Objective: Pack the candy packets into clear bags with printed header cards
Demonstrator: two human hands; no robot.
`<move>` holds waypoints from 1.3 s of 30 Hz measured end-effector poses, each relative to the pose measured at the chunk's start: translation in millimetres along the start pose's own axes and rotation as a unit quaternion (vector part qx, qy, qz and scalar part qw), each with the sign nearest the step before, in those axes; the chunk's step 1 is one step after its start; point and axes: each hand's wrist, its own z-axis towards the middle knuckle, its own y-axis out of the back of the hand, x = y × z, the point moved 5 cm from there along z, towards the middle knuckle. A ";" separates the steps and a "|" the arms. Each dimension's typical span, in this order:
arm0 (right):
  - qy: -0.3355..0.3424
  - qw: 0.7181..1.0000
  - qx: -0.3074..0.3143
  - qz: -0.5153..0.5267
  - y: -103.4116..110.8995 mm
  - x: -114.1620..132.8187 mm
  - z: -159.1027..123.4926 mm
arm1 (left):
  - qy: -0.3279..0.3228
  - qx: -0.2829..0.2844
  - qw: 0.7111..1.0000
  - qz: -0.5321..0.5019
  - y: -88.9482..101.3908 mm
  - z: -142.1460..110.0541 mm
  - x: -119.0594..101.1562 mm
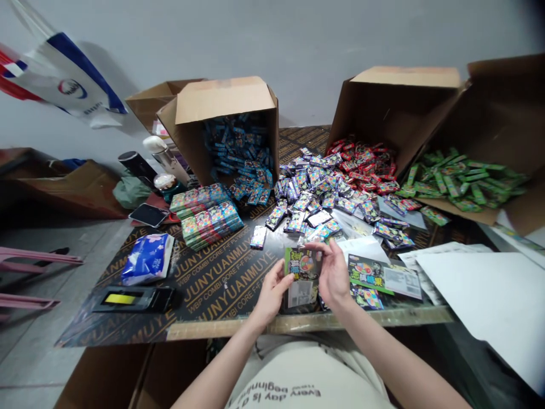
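Between my hands, close to the table's front edge, is a flat green-and-black printed candy packet (301,278). My left hand (275,288) grips its left side, thumb on the front. Along the opposite side my right hand (333,272) is curled, its fingers at the packet's top right corner. To the right of that hand lies a similar printed packet (383,275) with a white label panel, partly over small colourful packs (366,296). Just beyond my hands spreads a heap of small purple-and-white wrapped packs (313,184); a single one (258,237) sits apart on the left.
Open cartons hold blue packs (240,147), red packs (361,162) and green packs (468,176). Left of me are stacked bundles (208,218), a blue tissue pack (147,258), a phone (148,215) and a black tray-like object (131,299). White sheets (481,289) cover the right side.
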 end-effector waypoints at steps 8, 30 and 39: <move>-0.033 0.998 0.034 0.028 -7.0 12.4 -3.4 | 0.123 -0.093 0.977 -0.148 -1.5 2.2 2.6; 0.082 0.956 0.204 -0.194 14.7 47.6 2.1 | -0.065 -0.033 0.950 0.305 -5.8 17.3 -91.9; 0.270 0.881 0.262 -0.286 22.5 53.2 -12.7 | -0.206 0.026 0.877 0.434 -18.5 -1.6 -88.8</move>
